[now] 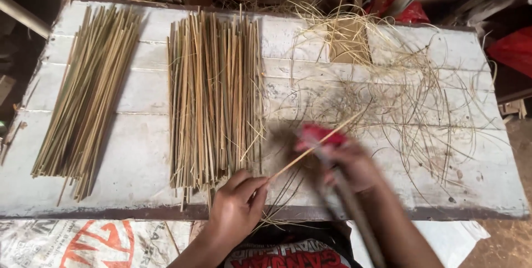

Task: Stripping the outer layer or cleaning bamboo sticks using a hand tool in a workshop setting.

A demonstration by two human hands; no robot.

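White plank table: two bundles of split bamboo sticks, one far left, one centre, with loose shavings strewn right. Left hand, near edge, pinches one thin bamboo strip slanting up-right. Right hand, blurred, is clenched around a red-handled tool against that strip.
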